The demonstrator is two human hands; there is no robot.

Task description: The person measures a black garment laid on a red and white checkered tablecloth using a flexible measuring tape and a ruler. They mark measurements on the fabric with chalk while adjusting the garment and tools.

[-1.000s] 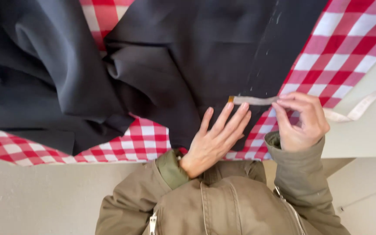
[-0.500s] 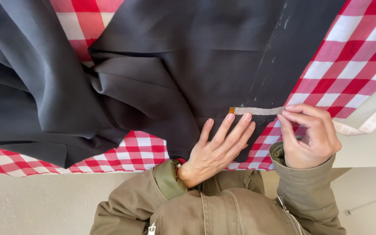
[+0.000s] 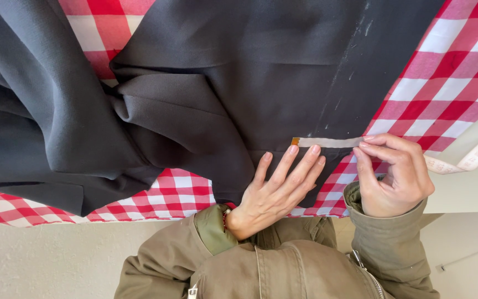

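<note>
A large piece of black fabric (image 3: pixel 206 94) lies rumpled over a red and white checked cloth (image 3: pixel 449 72). My left hand (image 3: pixel 275 188) presses flat on the fabric's near edge, fingers spread. My right hand (image 3: pixel 394 174) pinches a pale measuring tape (image 3: pixel 327 142) between thumb and fingertips. The tape lies flat across the fabric, its metal tip just above my left fingertips. The tape's loose end (image 3: pixel 471 158) curls off to the right. A faint chalk line (image 3: pixel 341 72) runs down the fabric toward the tape.
The checked cloth covers a pale table whose bare top (image 3: pixel 471 191) shows at the right. A light floor (image 3: pixel 56 260) lies below the near edge. My olive jacket (image 3: pixel 283 266) fills the bottom middle.
The view has shifted slightly, so the fabric and hands sit a little lower. Both hands keep the same hold, with the tape still stretched flat on the fabric.
</note>
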